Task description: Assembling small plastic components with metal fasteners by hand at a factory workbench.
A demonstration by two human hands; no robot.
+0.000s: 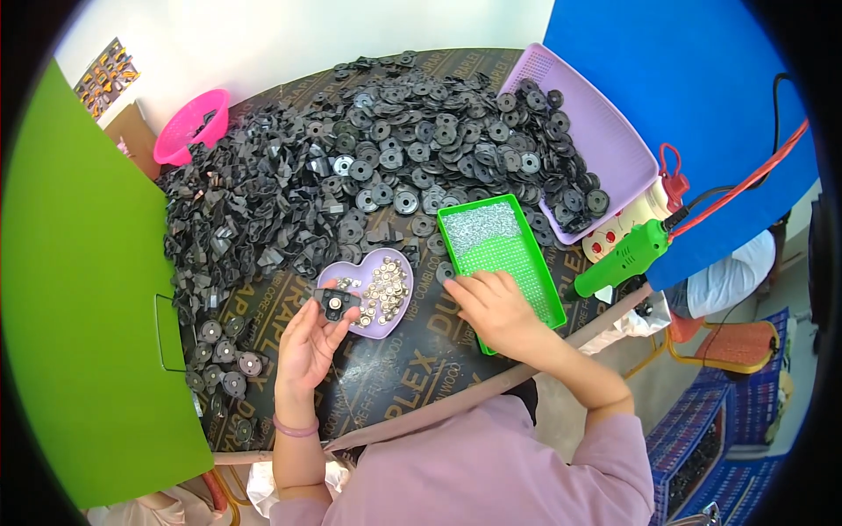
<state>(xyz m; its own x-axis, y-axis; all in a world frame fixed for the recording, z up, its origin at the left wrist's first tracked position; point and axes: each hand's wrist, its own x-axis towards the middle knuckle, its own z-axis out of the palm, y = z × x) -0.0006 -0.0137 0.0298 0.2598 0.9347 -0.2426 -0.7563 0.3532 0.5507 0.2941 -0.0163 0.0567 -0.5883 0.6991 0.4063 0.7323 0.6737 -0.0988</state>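
Observation:
Pinched in my left hand (303, 355) is a black plastic part (328, 309) with a shiny metal piece at its centre. It is held above the edge of a purple heart-shaped dish (382, 332), which contains small silvery metal pieces (387, 285). My right hand (502, 316) has its fingertips closed on a round black disc (445, 273), beside the left edge of a green tray (504, 257). Small silvery pieces (481, 225), perhaps screws, cover the tray's far half. The right palm and wrist partly hide the tray's near left edge.
Black angular parts (254, 188) and round discs (447, 123) are heaped across the far table. A purple basket (605, 131) spills discs at the right. Nearby hang a green power screwdriver (624, 259) and a bottle (627, 223). Assembled pieces (224, 359) lie left; a pink basket (189, 123) stands behind.

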